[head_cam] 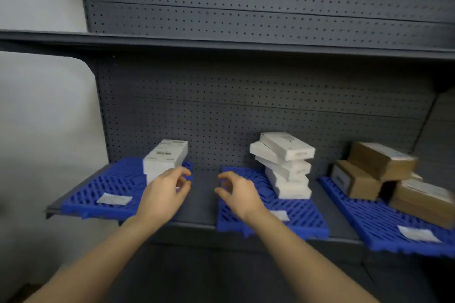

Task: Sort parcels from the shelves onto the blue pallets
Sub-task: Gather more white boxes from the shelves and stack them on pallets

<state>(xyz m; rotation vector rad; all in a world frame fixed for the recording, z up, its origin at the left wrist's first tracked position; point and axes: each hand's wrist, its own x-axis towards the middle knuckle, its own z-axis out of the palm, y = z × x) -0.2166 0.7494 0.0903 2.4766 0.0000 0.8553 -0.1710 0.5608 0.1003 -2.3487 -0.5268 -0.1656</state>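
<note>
Three blue pallets lie side by side on the lower shelf. The left pallet [108, 187] carries a short stack of white parcels [165, 157]. On the middle pallet [302, 214] leans an uneven stack of several white parcels [285, 167]. Brown cardboard parcels [379, 170] are piled on the right pallet [374, 216]. My left hand [165, 192] hovers just in front of the left white stack, fingers curled and apart, holding nothing. My right hand [236, 192] hangs over the left edge of the middle pallet, also empty with fingers spread.
A dark grey pegboard back panel [246, 110] rises behind the pallets. An upper shelf [221, 44] overhangs them. White paper labels [114, 199] lie on the pallets' fronts. A white wall [44, 130] stands to the left.
</note>
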